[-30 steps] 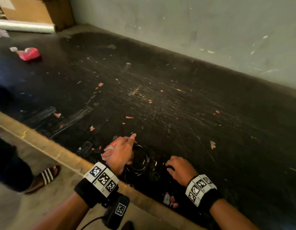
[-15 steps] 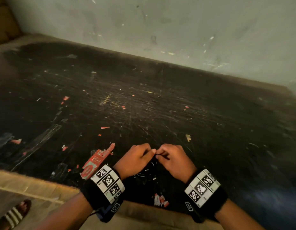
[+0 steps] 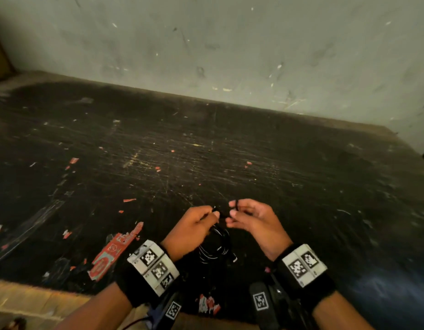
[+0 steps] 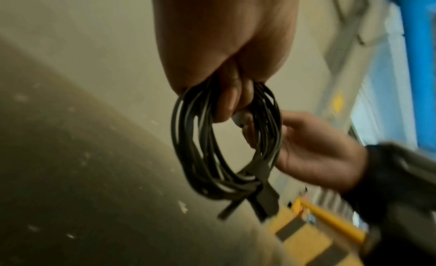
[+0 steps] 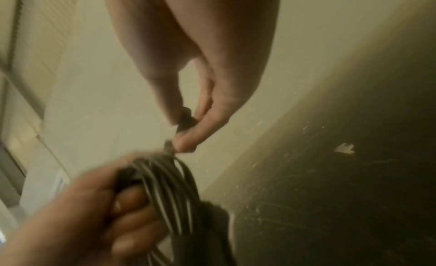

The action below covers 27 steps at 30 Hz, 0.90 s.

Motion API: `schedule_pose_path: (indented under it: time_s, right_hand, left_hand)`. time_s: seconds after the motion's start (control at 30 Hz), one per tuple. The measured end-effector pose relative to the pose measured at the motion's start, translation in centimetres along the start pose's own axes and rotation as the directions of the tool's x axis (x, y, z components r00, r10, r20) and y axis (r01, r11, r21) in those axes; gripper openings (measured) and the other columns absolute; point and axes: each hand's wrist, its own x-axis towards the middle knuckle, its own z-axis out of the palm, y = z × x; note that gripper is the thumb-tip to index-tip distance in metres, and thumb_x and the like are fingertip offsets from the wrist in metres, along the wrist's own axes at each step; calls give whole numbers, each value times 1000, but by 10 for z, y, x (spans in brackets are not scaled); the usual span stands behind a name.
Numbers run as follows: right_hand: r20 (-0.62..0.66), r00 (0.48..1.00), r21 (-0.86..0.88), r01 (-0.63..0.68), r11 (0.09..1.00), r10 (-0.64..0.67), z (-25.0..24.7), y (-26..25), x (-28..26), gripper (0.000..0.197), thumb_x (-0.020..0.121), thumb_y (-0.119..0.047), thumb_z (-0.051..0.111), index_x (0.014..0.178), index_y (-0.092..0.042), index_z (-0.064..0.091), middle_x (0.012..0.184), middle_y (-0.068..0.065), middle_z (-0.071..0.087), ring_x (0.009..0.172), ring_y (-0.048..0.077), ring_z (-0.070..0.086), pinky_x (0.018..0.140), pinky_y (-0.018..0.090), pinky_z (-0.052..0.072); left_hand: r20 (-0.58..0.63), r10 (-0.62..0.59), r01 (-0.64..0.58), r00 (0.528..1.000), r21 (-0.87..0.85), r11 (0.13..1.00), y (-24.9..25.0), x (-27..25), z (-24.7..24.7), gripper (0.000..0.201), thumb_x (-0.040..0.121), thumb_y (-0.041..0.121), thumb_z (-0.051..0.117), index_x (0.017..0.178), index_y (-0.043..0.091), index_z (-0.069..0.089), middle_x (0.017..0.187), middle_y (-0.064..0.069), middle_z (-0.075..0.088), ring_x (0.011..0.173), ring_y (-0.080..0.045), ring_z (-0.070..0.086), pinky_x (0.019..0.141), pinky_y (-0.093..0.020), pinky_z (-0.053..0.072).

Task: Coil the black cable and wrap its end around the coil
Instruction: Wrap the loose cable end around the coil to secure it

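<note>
Surface (image 3: 230,151), dark and scratched, runs from its near edge under my wrists to the wall (image 3: 230,44) at its far edge; torn red scraps (image 3: 116,251) lie near the near edge to my left, and no container shows anywhere on it, so nothing sits in one.

Coiling looks done, by my judgement: the black cable (image 4: 226,143) hangs in a bundle of several loops, lifted off the surface just beyond the near edge, between my two hands. Two short plug ends stick out at the bottom of the bundle in the left wrist view. Whether any turn of the end already crosses the loops there I cannot tell; it is blurred.

Left hand (image 3: 192,227) has its grip curled round the top of the coil, fingers through the loops. Right hand (image 3: 251,222) pinches the cable's end (image 5: 186,121) between thumb and forefinger, just beside the coil's top.

Wrapping that end round the bundle is what remains, I judge.
</note>
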Motion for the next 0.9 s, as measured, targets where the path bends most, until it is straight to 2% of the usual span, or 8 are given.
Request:
schedule_pose_path:
  time_s: [0.1,0.23,0.33,0.43,0.53,0.6,0.7,0.9]
  right_hand:
    - [197,978,-145,92,985,-63,-25,-17,-6,25,75,11,65,96,-4,65,85,6,69,85,17,69,83,27,57]
    - [247,933,-462,352,814,-263,-49,-33,-4,17,78,3,67,83,-13,66,82,2,64,72,9,65,62,22,54]
    - [117,927,-378,374,847,-357,-70,-48,-5,13,78,-2,69,81,-15,67,67,1,66,58,11,61,50,21,47]
    - [187,944,-237,312,920,-272,-90,-63,-10,15,77,-3,70,88,3,62,62,3,63,49,9,56,42,18,41]
    - [271,893,-431,446,785,-359,-98,-56,-10,17,73,-10,75,75,0,61,64,-3,57,54,2,52,51,15,40]
    - [275,847,-537,527,659,-455,-106,-44,-6,15,70,-19,76,74,-11,65,80,-5,57,73,5,56,65,14,42]
    - [294,825,-543,560,626,-483,-118,-33,-1,11,72,-19,75,82,-17,70,105,-8,57,100,3,56,85,12,43]
    - [120,744,-543,603,584,-657,-126,-21,13,12,72,-6,73,73,-18,69,86,-9,62,81,7,63,69,30,54]
  left_hand:
    - [63,-184,193,981,-192,962,16,10,9,27,95,20,48,68,17,49,48,5,29,37,-5,26,36,-20,18]
    - [73,-252,262,965,-270,926,40,22,34,28,94,26,48,67,20,50,44,8,27,35,-5,22,34,-19,16]
    - [-52,-303,275,952,-291,916,55,36,52,22,95,30,46,76,19,45,47,4,33,36,-6,25,33,-18,18]
    - [-143,-277,241,950,-225,944,67,51,67,18,96,29,45,83,17,46,56,0,43,35,-5,35,31,-18,22]
    - [-171,-235,207,957,-165,964,80,59,85,17,97,28,43,84,18,46,58,-1,41,33,-4,34,31,-17,22]
    - [-156,-232,215,960,-119,969,88,62,95,16,97,30,41,86,18,45,56,0,41,32,-4,32,32,-18,21]
    - [-103,-236,227,966,-85,970,93,65,102,17,97,33,41,88,19,46,55,1,42,34,-4,32,34,-19,23]
    - [-188,-160,130,969,-163,978,92,68,106,22,91,34,54,92,12,57,60,-5,65,55,-14,62,61,-28,49]
